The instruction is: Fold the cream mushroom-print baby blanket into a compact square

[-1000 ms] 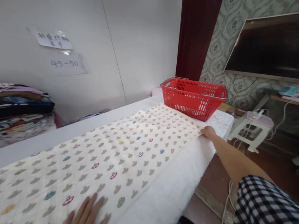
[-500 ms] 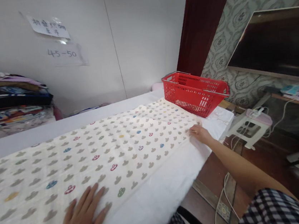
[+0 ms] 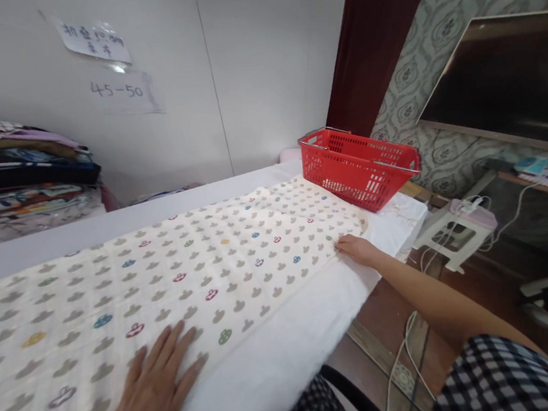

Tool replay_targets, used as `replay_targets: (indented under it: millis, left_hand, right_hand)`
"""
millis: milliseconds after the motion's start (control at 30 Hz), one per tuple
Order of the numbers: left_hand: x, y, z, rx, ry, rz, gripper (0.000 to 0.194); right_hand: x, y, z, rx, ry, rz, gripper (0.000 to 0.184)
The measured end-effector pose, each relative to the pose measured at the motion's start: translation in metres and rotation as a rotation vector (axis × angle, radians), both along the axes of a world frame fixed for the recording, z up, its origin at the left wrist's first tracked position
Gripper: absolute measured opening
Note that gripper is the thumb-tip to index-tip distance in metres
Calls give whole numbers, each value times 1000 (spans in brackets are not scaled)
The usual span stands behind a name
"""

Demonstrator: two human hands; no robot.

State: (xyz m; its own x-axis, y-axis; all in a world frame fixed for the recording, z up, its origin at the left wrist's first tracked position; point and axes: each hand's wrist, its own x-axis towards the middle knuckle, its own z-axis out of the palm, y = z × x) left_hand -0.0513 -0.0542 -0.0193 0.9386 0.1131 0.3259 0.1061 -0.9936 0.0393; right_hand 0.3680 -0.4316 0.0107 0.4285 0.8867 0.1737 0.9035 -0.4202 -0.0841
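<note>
A long cream cloth (image 3: 202,266) printed with small grey and coloured shapes lies spread along a white padded table (image 3: 292,368). My left hand (image 3: 156,384) rests flat on the cloth near its front edge, fingers spread. My right hand (image 3: 355,249) reaches far to the right and lies on the cloth's front edge close to its right end, fingers stretched along the fabric; whether they pinch it I cannot make out.
A red plastic basket (image 3: 359,166) stands at the table's far right end. Folded fabrics (image 3: 18,178) are stacked at the back left against the wall. A pink-and-white stool (image 3: 455,234) with cables and a dark screen (image 3: 502,80) stand right of the table.
My right hand has slid left along the cloth's front edge, away from the corner. The left hand stays flat on the cloth. The view has shifted slightly.
</note>
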Motion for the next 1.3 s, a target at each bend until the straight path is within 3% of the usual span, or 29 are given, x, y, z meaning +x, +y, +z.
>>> replay_targets:
  millis: [100,267,667,967,1200,1300]
  left_hand:
    - [1,0,-1,40,1,-47,47]
    - [4,-2,-2,11,-15,42,54]
    - [5,-3,-2,7,-7,68,57]
    - [3,-3,-4,24,44,113,57]
    - [3,-5,-2,68,56,132,55]
    - [3,-7,2,72,52,128,53]
  right_hand:
    - [-1,-1,3,2,-42,-10,31]
    - [-4,-17,12,25,-90,-28,33]
    - [-21,-27,2,44,-59,7,36]
    - [6,-24,-12,-29,-99,-109,36]
    - [23,-25,-5,-139,-279,-147,34]
    - [27,-31,-8,-116,-292,-196,35]
